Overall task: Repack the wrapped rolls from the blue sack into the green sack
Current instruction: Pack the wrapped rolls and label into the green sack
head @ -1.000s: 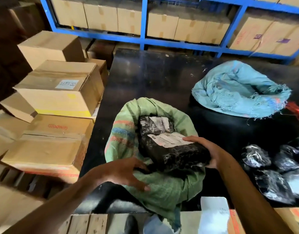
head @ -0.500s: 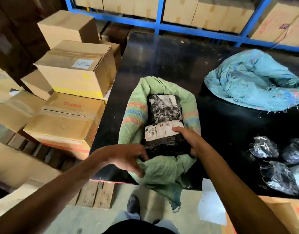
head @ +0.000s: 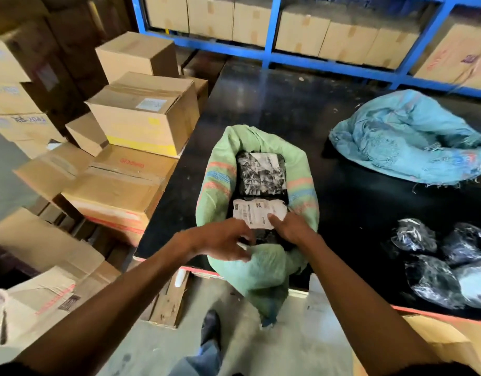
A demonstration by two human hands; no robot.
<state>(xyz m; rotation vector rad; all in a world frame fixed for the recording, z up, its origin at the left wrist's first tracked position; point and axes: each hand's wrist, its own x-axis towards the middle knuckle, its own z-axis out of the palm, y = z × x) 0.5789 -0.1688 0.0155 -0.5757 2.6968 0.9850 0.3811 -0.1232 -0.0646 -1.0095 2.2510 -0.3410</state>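
The green sack (head: 220, 185) stands open at the table's near edge, its rim rolled down. Two black wrapped rolls lie inside: one at the far end (head: 261, 172), and one nearer with a white label (head: 257, 213). My right hand (head: 290, 226) grips the near roll's right corner, thumb on the label. Over the sack's near rim and the roll's near end, my left hand (head: 220, 241) is blurred, fingers apart, holding nothing. The blue sack (head: 407, 142) lies crumpled at the back right. Several wrapped rolls (head: 437, 267) sit loose on the table at the right.
The black table (head: 288, 109) has a red front edge. Stacked cardboard boxes (head: 141, 123) crowd its left side. A blue shelf rack (head: 269, 31) with more boxes stands behind. My shoe (head: 210, 327) is on the floor below the sack.
The labelled roll has gone from tilted above the sack to lying flat inside it, next to the other roll. My left hand has come off the sack's rim and moved right.
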